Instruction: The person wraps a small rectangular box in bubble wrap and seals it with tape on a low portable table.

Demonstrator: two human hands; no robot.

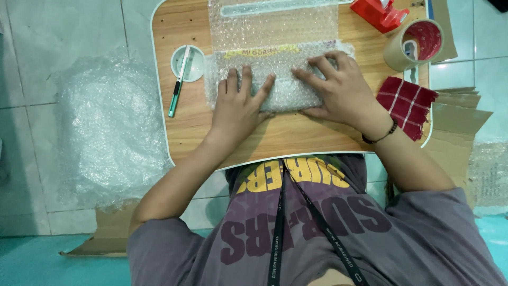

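Both hands, left [239, 103] and right [338, 87], press flat on the bubble-wrapped packet [280, 71].

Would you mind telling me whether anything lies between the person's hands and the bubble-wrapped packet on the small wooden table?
Nothing visible does. The left hand and the right hand both rest flat on the bubble-wrapped packet. The green pen, brown tape roll and red checked cloth lie off to the sides.

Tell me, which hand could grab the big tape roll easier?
Probably the right hand. The tape roll sits on the table's right side, just past its fingers. The left hand lies flat on the far side of the bubble-wrapped parcel.
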